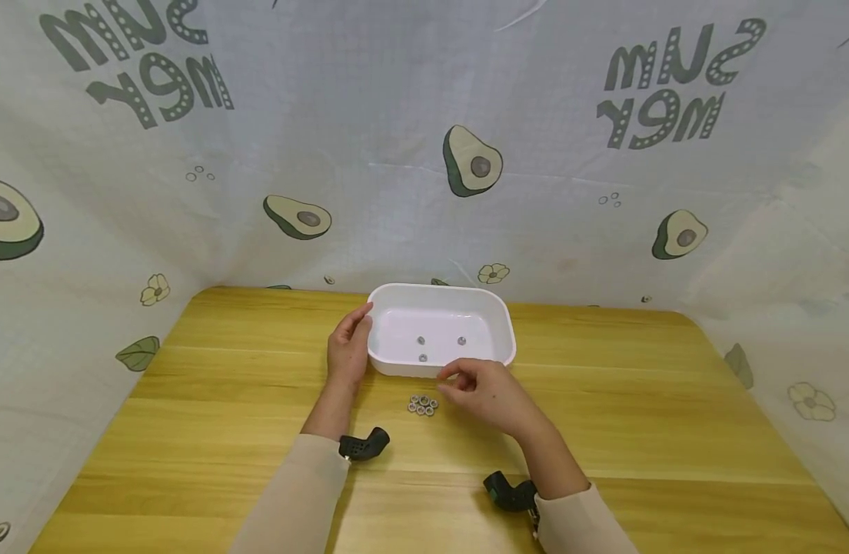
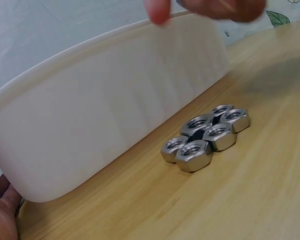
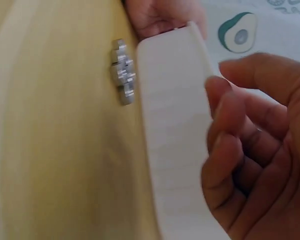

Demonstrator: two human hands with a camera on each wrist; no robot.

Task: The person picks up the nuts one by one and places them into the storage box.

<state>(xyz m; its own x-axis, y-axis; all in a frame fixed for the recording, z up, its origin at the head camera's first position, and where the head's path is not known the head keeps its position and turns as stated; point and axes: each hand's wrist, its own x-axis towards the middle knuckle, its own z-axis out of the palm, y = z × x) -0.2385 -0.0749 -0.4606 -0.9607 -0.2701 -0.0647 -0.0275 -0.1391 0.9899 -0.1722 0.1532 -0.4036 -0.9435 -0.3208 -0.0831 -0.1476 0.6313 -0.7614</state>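
Note:
A white rectangular tray (image 1: 441,369) stands on the table, with three hex nuts inside, one of them a nut (image 1: 462,341) toward the right. My left hand (image 1: 347,355) rests against the outside of the tray's left end; part of it shows in the right wrist view. Over the near rim, my right hand (image 1: 490,394) has thumb and forefinger pinched together. A small grey bit between these fingers in the left wrist view looks like a hex nut (image 2: 179,2), mostly hidden. Several steel hex nuts (image 2: 194,156) lie clustered on the table before the tray.
The wooden table (image 1: 258,454) reaches back to a hanging cloth (image 1: 390,208) printed with avocados. A black wrist camera (image 1: 364,444) sits on the left wrist, and another camera (image 1: 509,492) on the right.

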